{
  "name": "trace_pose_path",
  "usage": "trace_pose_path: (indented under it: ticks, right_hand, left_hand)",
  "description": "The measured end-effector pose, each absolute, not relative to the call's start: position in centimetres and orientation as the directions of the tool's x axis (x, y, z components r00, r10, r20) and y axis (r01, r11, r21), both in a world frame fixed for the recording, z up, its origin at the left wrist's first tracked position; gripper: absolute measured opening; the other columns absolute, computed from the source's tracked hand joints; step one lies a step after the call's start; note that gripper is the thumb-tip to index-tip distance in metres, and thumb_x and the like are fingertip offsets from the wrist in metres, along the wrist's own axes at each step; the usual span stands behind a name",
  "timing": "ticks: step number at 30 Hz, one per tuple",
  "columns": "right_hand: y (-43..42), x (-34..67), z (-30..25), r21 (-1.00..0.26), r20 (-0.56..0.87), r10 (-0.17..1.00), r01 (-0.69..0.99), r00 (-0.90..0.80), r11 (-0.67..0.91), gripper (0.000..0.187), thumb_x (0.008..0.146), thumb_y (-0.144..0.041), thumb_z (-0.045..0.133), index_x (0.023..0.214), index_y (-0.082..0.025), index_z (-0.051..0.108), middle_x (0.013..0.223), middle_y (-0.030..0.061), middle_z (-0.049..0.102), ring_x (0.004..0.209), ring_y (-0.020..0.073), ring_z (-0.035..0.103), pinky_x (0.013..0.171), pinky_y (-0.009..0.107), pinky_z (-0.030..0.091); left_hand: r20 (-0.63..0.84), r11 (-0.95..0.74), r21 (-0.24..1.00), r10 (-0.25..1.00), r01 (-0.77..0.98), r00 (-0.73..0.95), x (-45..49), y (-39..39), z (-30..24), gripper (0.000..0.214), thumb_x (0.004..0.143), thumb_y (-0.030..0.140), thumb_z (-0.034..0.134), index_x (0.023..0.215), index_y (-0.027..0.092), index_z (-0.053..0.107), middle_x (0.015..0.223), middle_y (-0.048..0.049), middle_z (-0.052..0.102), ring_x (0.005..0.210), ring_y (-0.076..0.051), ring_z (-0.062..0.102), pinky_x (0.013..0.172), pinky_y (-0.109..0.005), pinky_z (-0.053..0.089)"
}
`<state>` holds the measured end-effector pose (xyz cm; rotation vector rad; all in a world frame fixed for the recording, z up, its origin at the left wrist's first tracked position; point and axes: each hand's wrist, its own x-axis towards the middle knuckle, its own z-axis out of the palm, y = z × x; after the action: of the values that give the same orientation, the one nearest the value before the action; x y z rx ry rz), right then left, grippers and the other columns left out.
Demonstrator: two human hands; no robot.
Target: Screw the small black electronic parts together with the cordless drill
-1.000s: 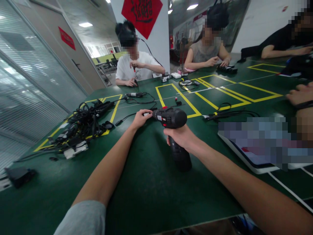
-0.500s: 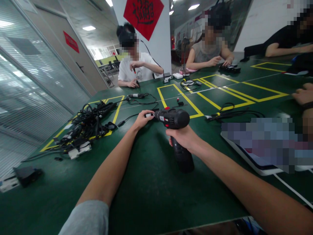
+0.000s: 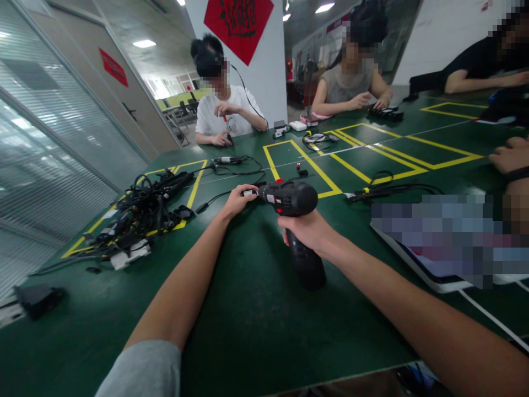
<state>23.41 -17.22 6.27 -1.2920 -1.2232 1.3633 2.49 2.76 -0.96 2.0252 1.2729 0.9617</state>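
My right hand [image 3: 309, 229] is wrapped round the grip of a black cordless drill [image 3: 294, 198] with red accents. The drill lies level, its chuck pointing left and its battery base hanging towards me. At the chuck's tip, my left hand [image 3: 236, 202] pinches a small black cable-end box with a white label [image 3: 248, 193]. The drill's tip meets or nearly meets this box; the exact contact is too small to make out. A black cable [image 3: 215, 200] runs left from near my left fingers.
A tangled heap of black cables [image 3: 144, 207] lies on the left of the green table [image 3: 248, 325]. More cables [image 3: 392, 189] and a pixelated tablet-like device [image 3: 430, 237] are on the right. Beyond the yellow tape [image 3: 303, 165], co-workers sit handling small parts.
The view has shifted slightly, so the scene sits a little further left. Both hands keep their holds, and the drill stays at the small box.
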Motion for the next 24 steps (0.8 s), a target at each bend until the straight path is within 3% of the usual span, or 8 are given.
trace_pose_path:
  ticks: [24]
  right_hand:
    - [-17.3,23.44,6.35,-0.989,-0.151,0.984,0.015,-0.093,-0.15,0.007,0.065,-0.013,0.059,0.061,-0.018,0.056,0.044,0.0026,0.056,0.04,0.016,0.054,0.042,0.027,0.042]
  left_hand:
    - [0.294,-0.409,0.759,0.91,0.507,0.293,2.45,2.91,-1.01,0.039,0.068,0.032,0.067,0.105,0.022,0.073,0.116,-0.0048,0.067,0.112,-0.026,0.057,0.108,-0.042,0.039]
